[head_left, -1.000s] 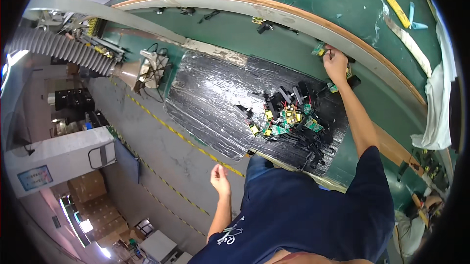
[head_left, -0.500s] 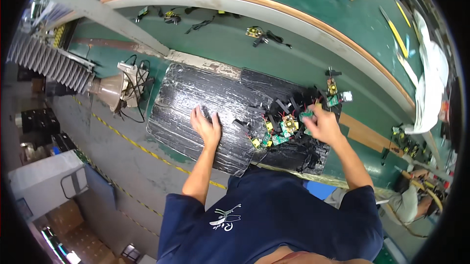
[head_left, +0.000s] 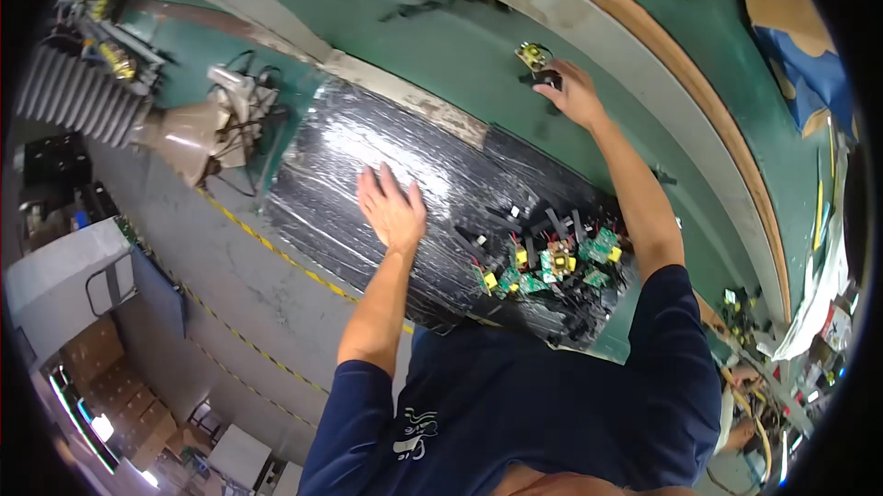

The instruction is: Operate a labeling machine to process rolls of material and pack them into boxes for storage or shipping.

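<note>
Right hand partly covers a small black part, grip unclear

Navy short-sleeved shirt, white emblem

Glossy, crinkled black plastic wrap lies on a matt green bench

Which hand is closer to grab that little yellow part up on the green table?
The right hand. It already reaches to the yellow part on the green table. The left hand lies flat on the black sheet, far from it.
</note>
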A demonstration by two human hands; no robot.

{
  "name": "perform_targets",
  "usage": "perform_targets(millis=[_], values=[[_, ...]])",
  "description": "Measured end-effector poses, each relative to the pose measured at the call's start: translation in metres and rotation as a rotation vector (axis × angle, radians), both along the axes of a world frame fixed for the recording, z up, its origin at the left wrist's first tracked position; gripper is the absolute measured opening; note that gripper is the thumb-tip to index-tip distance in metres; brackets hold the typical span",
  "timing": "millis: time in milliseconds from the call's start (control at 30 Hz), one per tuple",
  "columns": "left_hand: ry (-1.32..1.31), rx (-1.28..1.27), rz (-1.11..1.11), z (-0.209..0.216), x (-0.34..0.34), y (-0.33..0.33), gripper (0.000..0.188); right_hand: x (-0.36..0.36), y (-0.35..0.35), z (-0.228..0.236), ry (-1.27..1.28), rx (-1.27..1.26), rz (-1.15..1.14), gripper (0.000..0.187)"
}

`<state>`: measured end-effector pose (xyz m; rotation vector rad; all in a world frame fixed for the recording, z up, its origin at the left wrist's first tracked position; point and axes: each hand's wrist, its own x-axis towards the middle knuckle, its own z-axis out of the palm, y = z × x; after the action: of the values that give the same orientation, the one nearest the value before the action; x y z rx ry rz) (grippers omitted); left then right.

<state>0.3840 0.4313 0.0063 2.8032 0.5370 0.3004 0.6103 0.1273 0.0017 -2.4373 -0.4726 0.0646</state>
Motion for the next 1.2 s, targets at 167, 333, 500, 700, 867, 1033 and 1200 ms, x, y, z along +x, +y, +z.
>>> perform_targets(millis=[167,333,500,700,867,1033,1200], values=[[-0.004,0.103,0.002,-0.005,-0.008,0.012,0.059,-0.095,-0.024,0.120,0.407,0.110,-0.001,0.035],[-0.055,0.127,-0.031,-0.005,-0.007,0.007,0.058,-0.157,-0.095,0.135,0.556,0.323,-0.298,0.060],[-0.064,0.126,-0.052,-0.009,-0.003,-0.002,0.057,-0.154,-0.226,0.043,0.440,-0.432,-0.661,0.062],[-0.007,0.131,0.008,-0.010,-0.010,0.007,0.057,-0.163,-0.168,0.128,0.619,-0.364,-0.178,0.042],[-0.005,0.087,0.014,-0.008,-0.008,0.008,0.057,-0.085,-0.098,0.148,0.508,-0.372,-0.054,0.086],[0.020,0.056,0.008,-0.005,0.000,0.007,0.060,0.051,0.046,0.042,-0.205,-0.184,-0.152,0.083],[0.060,-0.025,0.026,0.000,-0.004,0.011,0.062,0.142,0.197,0.022,0.148,-0.294,-0.218,0.132]])
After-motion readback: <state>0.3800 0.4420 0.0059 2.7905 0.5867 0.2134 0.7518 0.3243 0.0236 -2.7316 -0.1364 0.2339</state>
